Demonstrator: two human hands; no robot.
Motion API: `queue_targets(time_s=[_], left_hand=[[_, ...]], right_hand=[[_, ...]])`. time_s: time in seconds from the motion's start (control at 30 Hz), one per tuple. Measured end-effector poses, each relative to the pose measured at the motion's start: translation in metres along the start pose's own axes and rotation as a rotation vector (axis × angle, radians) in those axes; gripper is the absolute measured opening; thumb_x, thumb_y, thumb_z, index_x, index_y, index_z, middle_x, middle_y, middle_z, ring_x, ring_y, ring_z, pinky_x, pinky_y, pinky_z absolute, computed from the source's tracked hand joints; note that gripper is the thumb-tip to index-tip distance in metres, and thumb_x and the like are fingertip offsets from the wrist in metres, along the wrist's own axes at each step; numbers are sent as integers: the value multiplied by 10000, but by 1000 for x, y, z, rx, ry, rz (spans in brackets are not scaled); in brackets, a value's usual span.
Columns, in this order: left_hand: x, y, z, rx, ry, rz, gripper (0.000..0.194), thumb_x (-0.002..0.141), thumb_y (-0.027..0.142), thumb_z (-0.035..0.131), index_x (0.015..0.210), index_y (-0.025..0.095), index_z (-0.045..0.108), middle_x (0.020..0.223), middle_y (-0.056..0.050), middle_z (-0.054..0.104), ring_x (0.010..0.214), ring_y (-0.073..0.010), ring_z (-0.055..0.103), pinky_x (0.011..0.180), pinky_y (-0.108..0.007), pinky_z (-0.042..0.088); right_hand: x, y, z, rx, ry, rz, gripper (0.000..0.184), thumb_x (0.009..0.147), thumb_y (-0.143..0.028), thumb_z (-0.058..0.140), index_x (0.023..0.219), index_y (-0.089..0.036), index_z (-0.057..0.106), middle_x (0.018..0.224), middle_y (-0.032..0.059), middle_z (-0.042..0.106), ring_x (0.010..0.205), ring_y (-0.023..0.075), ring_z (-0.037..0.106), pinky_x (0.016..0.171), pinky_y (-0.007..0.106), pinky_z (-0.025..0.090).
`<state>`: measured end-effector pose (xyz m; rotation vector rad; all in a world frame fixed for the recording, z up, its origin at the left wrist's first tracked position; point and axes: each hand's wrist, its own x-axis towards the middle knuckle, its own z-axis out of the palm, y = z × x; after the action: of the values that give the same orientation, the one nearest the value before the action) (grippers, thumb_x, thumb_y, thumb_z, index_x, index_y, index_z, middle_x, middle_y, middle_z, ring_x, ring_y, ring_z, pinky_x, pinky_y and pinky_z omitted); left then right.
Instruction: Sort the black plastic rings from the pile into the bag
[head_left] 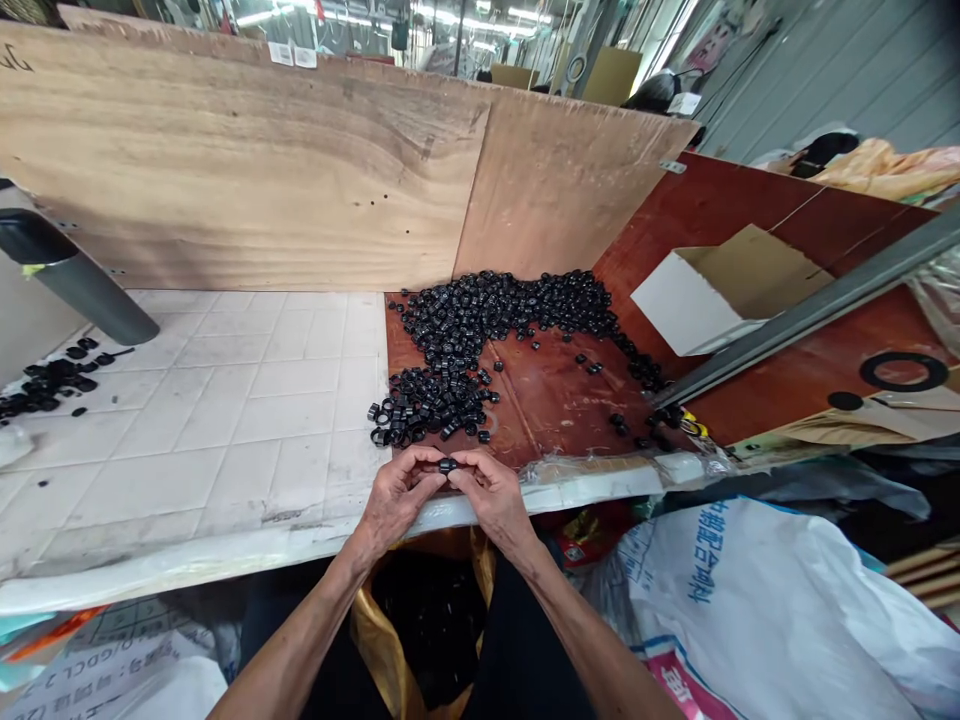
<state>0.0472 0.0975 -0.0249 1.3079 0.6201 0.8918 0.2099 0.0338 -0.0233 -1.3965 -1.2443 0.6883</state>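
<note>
A small black ring-shaped part (pixel 448 465) is pinched between the fingertips of both hands, just above the table's front edge. My left hand (pixel 397 492) grips it from the left with thumb and forefinger. From the other side, my right hand (pixel 491 492) holds it the same way. Right beyond my fingers lies a small heap of similar black parts (pixel 431 405), joined to a larger pile (pixel 517 305) against the wooden back board. Below my wrists an open yellow sack (pixel 367 610) stands between my legs, with dark contents that I cannot make out singly.
A dark bottle (pixel 97 285) leans at the left, near loose black pieces (pixel 56 380). Wooden boards (pixel 300 170) wall the back. On the right are a cardboard box (pixel 690 300), a slanting metal bar (pixel 810 300) and a white printed sack (pixel 757 590) below the table.
</note>
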Motion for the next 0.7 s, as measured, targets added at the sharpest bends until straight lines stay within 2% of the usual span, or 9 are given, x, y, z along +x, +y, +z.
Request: queue_targets(time_s=[0.17,0.27,0.33,0.4,0.47,0.5,0.57,0.63,0.7], left_hand=[[0,-4,-2,60,-14,44,291,877,403,753,1043,170,699,1004,-70,708,904,-193,709,857,-327,606],[0,-9,-3,113,-21,72,274,899,390,727,1064,173,701,1043,-74,704,918,-190,703,866,-323,602],[0,-12,-3,141,-12,98,258,906,366,720,1080,177,701,1069,-75,702,947,-193,700,880,-322,596],[1,-13,-4,152,2,125,247,911,347,715,1094,182,702,1098,-81,699,982,-201,697,895,-326,589],[0,-12,-4,159,6,138,236,926,337,696,1106,184,703,1112,-89,698,993,-206,695,900,-332,584],[0,-11,-4,168,5,142,233,932,336,687,1108,184,704,1110,-91,699,990,-206,694,898,-334,583],[-1,-9,-4,198,8,150,234,932,342,685,1101,181,708,1093,-92,701,977,-206,691,885,-334,584],[-1,-9,-4,220,0,144,242,926,348,690,1098,178,708,1087,-91,699,958,-201,688,870,-331,587],[-2,-11,-3,204,-7,127,251,925,348,691,1107,177,702,1089,-89,695,925,-190,688,845,-323,592]], right_hand=[[2,-8,-6,-225,-22,-52,208,956,-356,609,860,-212,724,771,27,688,665,163,616,637,272,502],[-1,-8,-1,-282,-4,-81,281,994,-365,562,798,-213,693,738,26,673,664,165,614,658,278,498],[-5,-8,4,-243,61,-74,236,998,-359,560,871,-213,694,780,31,692,680,167,634,670,278,514],[-8,-8,8,-196,93,-80,181,982,-354,588,1026,-215,695,873,46,714,724,176,657,681,281,534],[-10,-9,9,-186,71,-111,226,972,-351,600,1137,-218,677,929,58,716,759,186,662,689,290,541],[-10,-9,8,-199,45,-120,223,975,-352,594,1133,-219,678,918,57,714,757,187,657,688,293,538],[-9,-8,4,-250,17,-119,194,992,-360,563,980,-213,689,797,34,688,673,172,621,653,286,513],[-7,-9,0,-324,15,-104,336,1022,-373,510,750,-213,627,655,7,618,584,151,560,619,277,474],[-6,-9,-2,-359,32,-85,399,1042,-385,467,704,-215,593,597,-10,565,550,143,526,609,272,455]])
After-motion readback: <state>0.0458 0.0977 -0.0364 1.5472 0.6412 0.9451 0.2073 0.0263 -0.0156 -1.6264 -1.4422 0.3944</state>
